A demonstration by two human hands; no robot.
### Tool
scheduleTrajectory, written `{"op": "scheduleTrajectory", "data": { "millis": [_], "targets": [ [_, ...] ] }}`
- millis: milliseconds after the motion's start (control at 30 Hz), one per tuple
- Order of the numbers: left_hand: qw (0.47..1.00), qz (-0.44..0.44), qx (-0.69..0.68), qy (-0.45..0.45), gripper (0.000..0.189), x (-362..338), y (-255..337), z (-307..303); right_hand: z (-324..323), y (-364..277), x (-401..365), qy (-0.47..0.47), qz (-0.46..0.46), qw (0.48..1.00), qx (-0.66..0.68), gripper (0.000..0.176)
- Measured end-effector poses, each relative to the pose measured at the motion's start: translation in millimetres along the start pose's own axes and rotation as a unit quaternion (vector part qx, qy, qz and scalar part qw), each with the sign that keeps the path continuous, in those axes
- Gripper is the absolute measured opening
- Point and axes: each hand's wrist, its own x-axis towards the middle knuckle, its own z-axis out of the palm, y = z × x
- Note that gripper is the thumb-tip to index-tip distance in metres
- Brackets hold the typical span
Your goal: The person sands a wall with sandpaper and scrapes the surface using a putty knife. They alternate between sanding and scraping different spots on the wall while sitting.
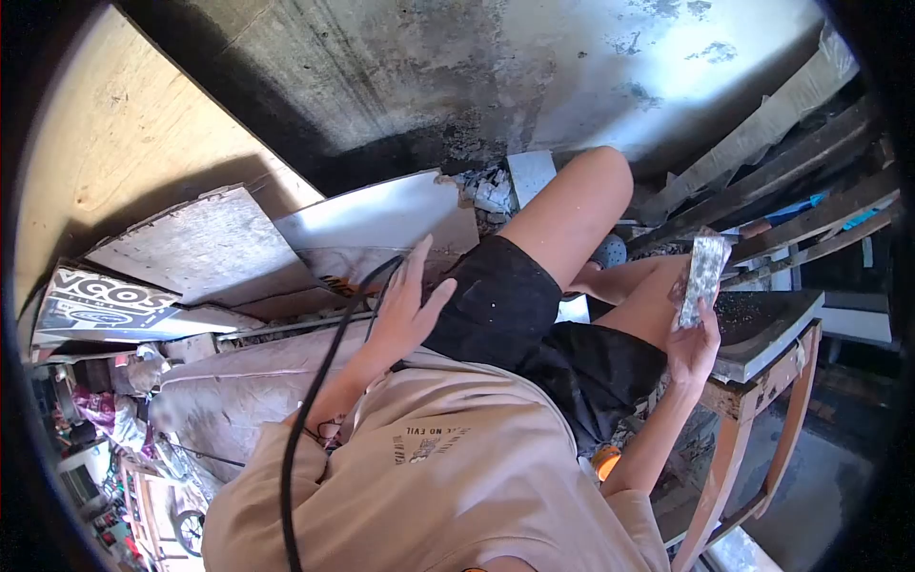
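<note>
My left hand is raised over my lap at the left, fingers spread and nothing in its grip. A black cable runs past its wrist side, with its upper end close behind the fingers. On the right, my right hand grips the lower end of a flat, narrow strip with a speckled whitish-grey surface. The strip stands nearly upright in view, above my bent leg and beside a worn wooden stool.
Wooden boards and a printed panel lean at the left, by a covered cushion-like surface. Long slats lie at the upper right. A stained wall stands ahead, with rubble at its foot. An orange round object sits below my right arm.
</note>
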Motion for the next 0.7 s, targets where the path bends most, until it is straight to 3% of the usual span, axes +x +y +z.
{"op": "scheduleTrajectory", "data": {
  "millis": [33,100,167,233,300,367,400,467,500,567,667,700],
  "targets": [
    [1.000,0.005,-0.003,0.001,0.060,0,12,0,-4,-6,-5,-0.007,-0.006,1.000,-0.004,0.029],
    [0.991,0.119,-0.056,-0.024,0.062,0,37,6,-18,-21,-6,-0.030,0.000,0.999,-0.015,0.025],
    [0.982,0.161,-0.099,-0.015,0.063,5,69,13,-22,-34,-1,0.019,-0.041,0.999,0.010,0.027],
    [0.972,0.204,-0.114,0.025,0.060,19,104,22,-16,-46,14,-0.027,-0.056,0.997,0.037,0.033],
    [0.949,0.280,-0.134,0.053,0.057,46,143,26,4,-55,36,-0.052,-0.070,0.994,0.073,0.037],
    [0.896,0.330,-0.287,0.078,0.043,77,197,23,9,-60,69,-0.072,-0.069,0.989,0.112,0.039],
    [0.897,0.338,-0.272,0.089,0.043,95,222,17,14,-64,86,-0.084,-0.067,0.987,0.120,0.039],
    [0.814,0.465,-0.340,0.078,0.023,128,272,-5,34,-71,115,-0.112,-0.052,0.982,0.142,0.039],
    [0.786,0.467,-0.401,0.056,0.013,132,302,-16,49,-79,125,-0.127,-0.044,0.983,0.127,0.041],
    [0.695,0.638,-0.329,-0.039,0.017,168,331,-39,74,-94,151,-0.164,-0.053,0.981,0.087,0.046],
    [0.591,0.763,-0.217,-0.145,0.019,189,390,-57,94,-126,189,-0.194,-0.055,0.979,0.022,0.047],
    [0.593,0.764,-0.217,-0.135,0.019,194,407,-59,99,-140,200,-0.201,-0.051,0.978,0.014,0.047]
  ]
}}
